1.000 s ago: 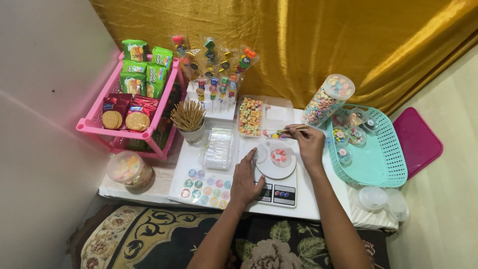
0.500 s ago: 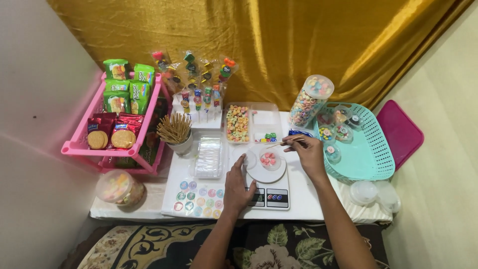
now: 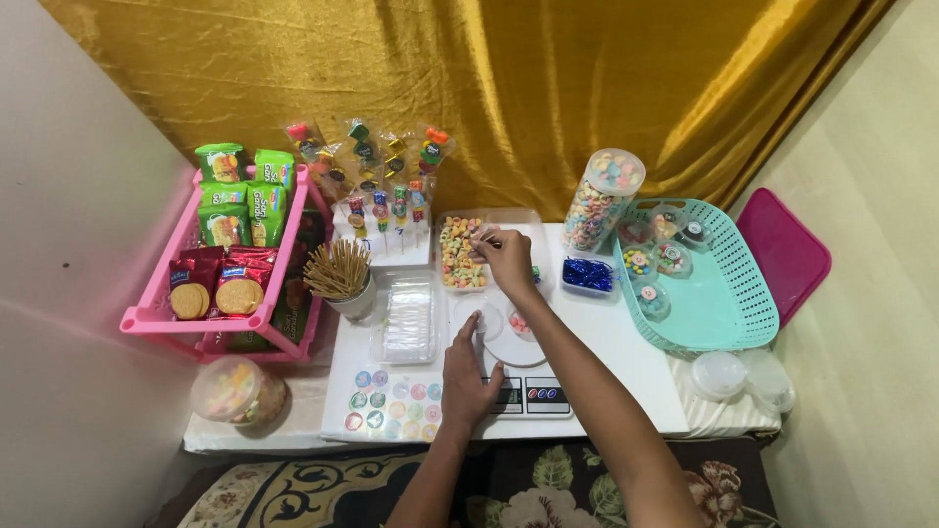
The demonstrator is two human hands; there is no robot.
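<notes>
My right hand [image 3: 511, 260] is pinched on a thin stick, its tip over the clear tray of colourful candy rings [image 3: 458, 256]. Palm down, my left hand [image 3: 468, 376] rests on the white digital scale [image 3: 533, 396], with the fingertips touching the rim of the white round dish [image 3: 518, 350] that sits on it. A few pink candies [image 3: 519, 323] lie in the dish, beside a small clear round cup [image 3: 477, 318].
On the left stand a pink rack of snack packs [image 3: 235, 284], a cup of wooden skewers [image 3: 340, 274], a clear box [image 3: 406, 321] and a sticker sheet [image 3: 391, 406]. A candy jar [image 3: 602, 200], a teal basket [image 3: 729, 303] and clear lids [image 3: 724, 374] are on the right.
My right hand has moved from the dish on the scale up and left to the candy tray. My left hand stays on the scale.
</notes>
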